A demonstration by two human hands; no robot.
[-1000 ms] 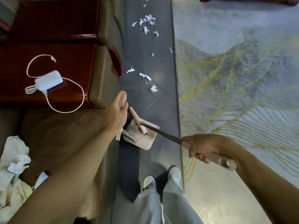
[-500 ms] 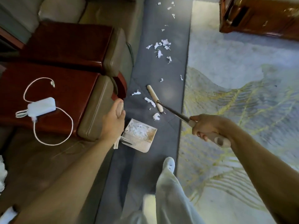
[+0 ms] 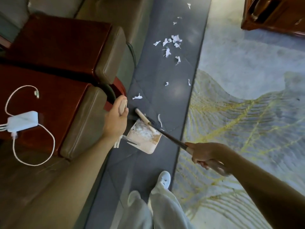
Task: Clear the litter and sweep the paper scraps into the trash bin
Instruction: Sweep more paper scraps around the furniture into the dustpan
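Broom head pulled near to dustpan lip, scraps inside; left hand grips pan handle, right hand grips broomstick; far scraps remain

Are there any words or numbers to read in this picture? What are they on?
None: no text can be read anywhere.
The white charger shows no legible print.
The dustpan and broom show only plain surfaces and ridges.
The paper scraps are too small to tell.
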